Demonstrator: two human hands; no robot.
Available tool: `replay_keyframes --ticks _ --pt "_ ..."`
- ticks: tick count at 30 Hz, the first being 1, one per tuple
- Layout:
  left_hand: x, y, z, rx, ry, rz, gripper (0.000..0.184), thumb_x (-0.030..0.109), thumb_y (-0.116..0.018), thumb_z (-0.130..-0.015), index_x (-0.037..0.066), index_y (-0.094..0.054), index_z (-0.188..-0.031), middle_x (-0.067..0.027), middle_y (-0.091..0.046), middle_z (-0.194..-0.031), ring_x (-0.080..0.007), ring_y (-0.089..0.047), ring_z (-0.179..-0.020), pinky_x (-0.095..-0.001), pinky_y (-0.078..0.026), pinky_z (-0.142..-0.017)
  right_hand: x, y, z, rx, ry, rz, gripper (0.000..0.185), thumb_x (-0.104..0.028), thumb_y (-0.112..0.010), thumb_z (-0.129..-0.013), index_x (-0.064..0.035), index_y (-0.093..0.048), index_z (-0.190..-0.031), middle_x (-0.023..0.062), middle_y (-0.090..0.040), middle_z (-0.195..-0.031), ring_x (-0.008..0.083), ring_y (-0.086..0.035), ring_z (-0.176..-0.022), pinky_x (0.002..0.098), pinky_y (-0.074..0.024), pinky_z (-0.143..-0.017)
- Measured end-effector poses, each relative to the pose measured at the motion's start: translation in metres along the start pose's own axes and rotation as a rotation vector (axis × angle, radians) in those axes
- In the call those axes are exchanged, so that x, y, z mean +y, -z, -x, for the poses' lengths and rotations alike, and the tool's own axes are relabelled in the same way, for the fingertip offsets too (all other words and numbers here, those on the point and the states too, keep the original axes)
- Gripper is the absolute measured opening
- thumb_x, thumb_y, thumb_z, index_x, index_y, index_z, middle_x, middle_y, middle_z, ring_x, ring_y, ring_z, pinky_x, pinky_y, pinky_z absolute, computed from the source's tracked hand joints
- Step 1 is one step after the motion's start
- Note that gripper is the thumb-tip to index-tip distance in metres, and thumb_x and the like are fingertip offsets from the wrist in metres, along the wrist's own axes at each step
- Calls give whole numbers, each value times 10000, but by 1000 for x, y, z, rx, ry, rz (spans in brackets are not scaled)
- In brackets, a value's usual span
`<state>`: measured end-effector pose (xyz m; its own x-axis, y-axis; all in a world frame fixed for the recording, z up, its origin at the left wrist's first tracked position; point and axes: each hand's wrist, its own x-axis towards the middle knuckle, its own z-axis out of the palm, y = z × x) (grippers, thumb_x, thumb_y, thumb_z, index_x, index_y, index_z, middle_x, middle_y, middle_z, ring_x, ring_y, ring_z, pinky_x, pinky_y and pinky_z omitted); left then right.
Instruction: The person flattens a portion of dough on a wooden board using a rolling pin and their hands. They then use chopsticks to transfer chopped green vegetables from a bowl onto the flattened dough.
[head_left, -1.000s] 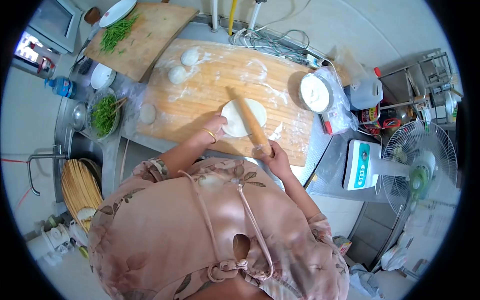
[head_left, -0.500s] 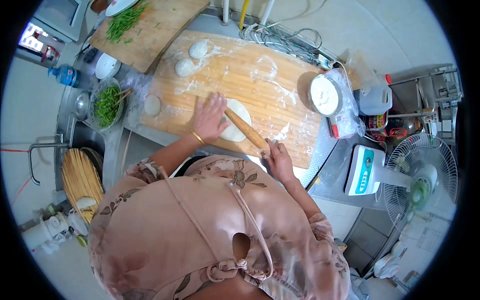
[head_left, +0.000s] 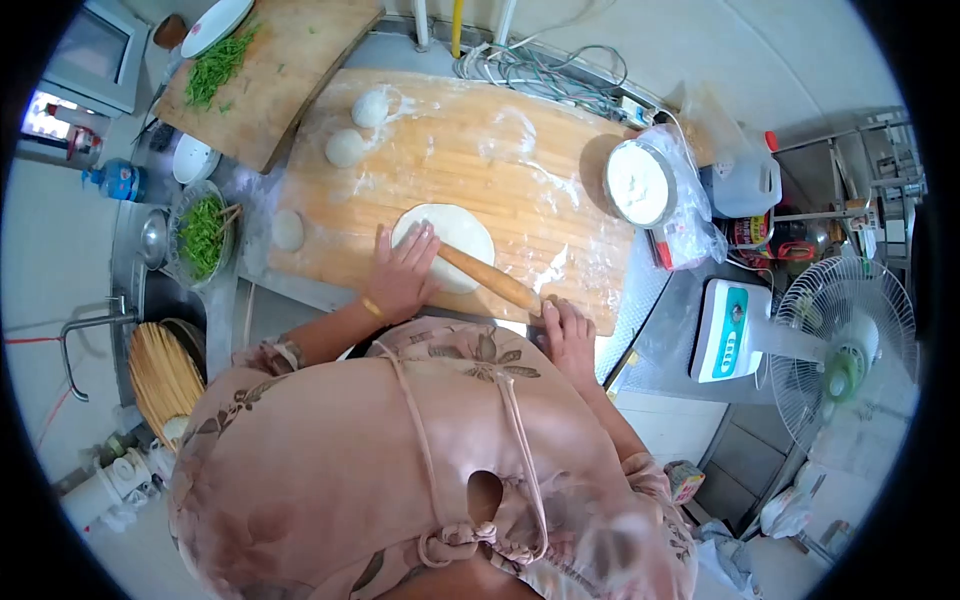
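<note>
A round, flat sheet of white dough lies on the floured wooden board. My left hand is spread over the dough's left part, its fingers stretched out across the left end of the wooden rolling pin. The pin slants from there down to the right, over the dough's lower right edge. At its right end is my right hand, with the fingers stretched forward and touching the pin. Beneath the fingers of both hands, the pin's ends are partly hidden.
Dough balls sit on the board's left side. A bowl of white flour stands at its right, near a scale and a fan. Chopped greens fill a glass bowl; more lie on a second board.
My left hand has gone from the dough's edge onto the dough and the pin's left end. My right hand has loosened from its wrapped hold, its fingers now extended. The dough shows more fully.
</note>
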<state>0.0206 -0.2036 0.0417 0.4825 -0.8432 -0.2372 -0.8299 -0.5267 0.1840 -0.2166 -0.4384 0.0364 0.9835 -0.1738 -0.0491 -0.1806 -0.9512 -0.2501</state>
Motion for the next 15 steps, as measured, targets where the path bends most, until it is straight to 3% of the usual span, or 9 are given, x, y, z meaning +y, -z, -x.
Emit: replay_keyframes --ticks 2,3,6,9,12,15 --pt "-7 -5 -8 61 -13 13 683 449 -442 -946 4 -312 -1448 -156 -223 -1557 -290 -187 -1449 -621 -78 -1126 2 0 -11 -12 -18 118 687 -210 -657 -806 -71 -382 -1420 161 -476 -1314 329 -460 -1203 475 -361 -977" --pt "-10 -7 -18 100 -17 22 694 460 -442 -943 11 -302 -1454 -152 -222 -1558 -286 -184 -1451 -620 -78 -1125 9 -10 -27 46 0 138 678 -185 -677 -775 -83 -420 -1395 142 -544 -1211 314 -538 -1083 426 -426 -887" --pt "-16 -2 -72 204 71 121 735 428 -474 -935 -36 -251 -1458 -210 -191 -1555 -338 -140 -1456 -639 -59 -1113 18 10 -86 -131 -115 5 612 -164 -668 -792 -62 -456 -1357 149 -596 -1069 311 -590 -937 394 -474 -776" --pt "-4 0 -78 330 430 249 812 490 -478 -914 -33 -210 -1474 -233 -159 -1557 -364 -72 -1463 -648 -25 -1106 29 8 -96 161 -89 -319 530 -174 -651 -841 -11 -475 -1314 181 -613 -952 321 -597 -806 386 -486 -695" --pt "22 -25 -45 196 505 283 881 563 -490 -880 -32 -223 -1473 -236 -139 -1561 -398 -38 -1458 -649 9 -1104 31 8 -83 99 -441 -591 475 -196 -635 -885 11 -485 -1284 209 -607 -915 330 -598 -794 396 -485 -715" --pt "26 -31 -48 210 312 184 920 619 -523 -829 9 -272 -1470 -217 -159 -1562 -398 -58 -1456 -646 20 -1105 32 7 -75 163 -433 -565 451 -190 -636 -889 3 -499 -1273 213 -609 -922 342 -596 -782 413 -482 -726"
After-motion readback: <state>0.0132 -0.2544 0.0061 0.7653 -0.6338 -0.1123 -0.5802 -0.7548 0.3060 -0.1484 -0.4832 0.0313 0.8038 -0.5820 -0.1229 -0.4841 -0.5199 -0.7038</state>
